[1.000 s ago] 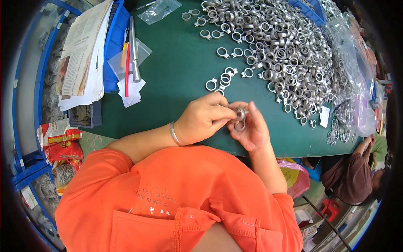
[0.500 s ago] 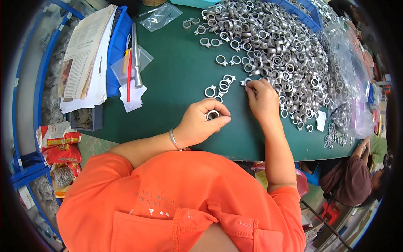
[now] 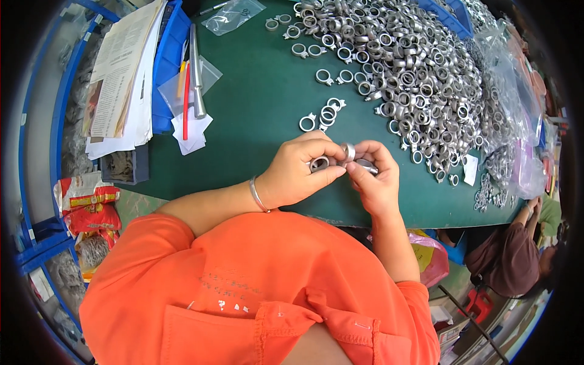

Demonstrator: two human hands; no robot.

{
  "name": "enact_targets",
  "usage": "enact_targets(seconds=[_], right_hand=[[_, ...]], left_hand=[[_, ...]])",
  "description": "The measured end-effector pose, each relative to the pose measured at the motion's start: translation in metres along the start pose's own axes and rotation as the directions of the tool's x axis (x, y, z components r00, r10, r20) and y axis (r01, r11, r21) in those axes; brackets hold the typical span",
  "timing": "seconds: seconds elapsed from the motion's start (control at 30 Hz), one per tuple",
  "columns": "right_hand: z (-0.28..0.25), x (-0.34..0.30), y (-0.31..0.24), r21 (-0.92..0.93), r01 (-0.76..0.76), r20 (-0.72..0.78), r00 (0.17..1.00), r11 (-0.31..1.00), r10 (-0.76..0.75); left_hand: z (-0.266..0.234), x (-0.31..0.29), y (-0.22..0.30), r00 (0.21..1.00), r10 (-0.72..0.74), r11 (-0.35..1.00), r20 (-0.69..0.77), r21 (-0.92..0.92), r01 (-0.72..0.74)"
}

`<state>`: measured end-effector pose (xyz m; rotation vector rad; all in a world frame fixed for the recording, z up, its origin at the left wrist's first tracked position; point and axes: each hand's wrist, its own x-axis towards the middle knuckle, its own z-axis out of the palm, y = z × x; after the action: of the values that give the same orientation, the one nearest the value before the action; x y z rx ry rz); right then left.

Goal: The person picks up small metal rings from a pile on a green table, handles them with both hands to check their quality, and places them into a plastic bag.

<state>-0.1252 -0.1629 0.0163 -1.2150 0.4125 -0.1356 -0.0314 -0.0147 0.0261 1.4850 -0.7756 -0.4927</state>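
Note:
My left hand (image 3: 291, 173) is closed, with one silver metal ring (image 3: 319, 163) inside its curled fingers. Another metal ring (image 3: 348, 152) stands upright between the fingertips of both hands, which meet above the near part of the green table. My right hand (image 3: 378, 182) is also closed; a further metal ring (image 3: 367, 165) sits within its fingers, partly covered. Just beyond the left hand lie a few loose rings (image 3: 308, 123) with small lugs on their rims. A big heap of similar rings (image 3: 420, 79) spreads over the far right of the table.
On the left, papers (image 3: 118, 73) lean over a blue bin (image 3: 167, 67), beside a tapered metal rod (image 3: 196, 73) and a red stick (image 3: 186, 103). A clear plastic bag (image 3: 234, 17) lies at the far edge. Another person (image 3: 502, 258) sits at the right.
My right hand has come from the heap's edge toward my left hand, bringing a ring with it. Both hands now meet at an upright ring.

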Motion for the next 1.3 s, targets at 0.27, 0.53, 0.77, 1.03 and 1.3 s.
enact_targets(seconds=[0.27, 0.53, 0.77, 1.03, 1.3], right_hand=[[-0.002, 0.004, 0.012, 0.375, -0.103, 0.287, 0.958, 0.921, -0.01], [0.021, -0.004, 0.014, 0.763, -0.367, 0.301, 0.93, 0.532, 0.21], [-0.011, -0.035, 0.016, 0.897, -0.027, -0.139, 0.93, 0.441, 0.339], [-0.162, -0.188, 0.053, 0.609, 0.707, -0.781, 0.613, 0.36, 0.119], [-0.246, -0.228, 0.166, 0.425, 0.071, -0.897, -0.097, 0.902, 0.431]], left_hand=[[-0.004, 0.0, 0.002, 0.964, 0.237, 0.918, 0.12, 0.296, -0.263], [0.004, 0.016, 0.019, 0.805, 0.586, 0.742, 0.093, 0.337, -0.58], [0.035, 0.036, 0.036, 0.784, 0.473, 0.76, 0.403, 0.264, -0.594], [0.007, 0.034, -0.002, 0.984, 0.154, 0.928, 0.084, 0.331, -0.174], [0.009, 0.026, 0.008, 0.96, 0.12, 0.886, 0.253, 0.408, -0.218]])
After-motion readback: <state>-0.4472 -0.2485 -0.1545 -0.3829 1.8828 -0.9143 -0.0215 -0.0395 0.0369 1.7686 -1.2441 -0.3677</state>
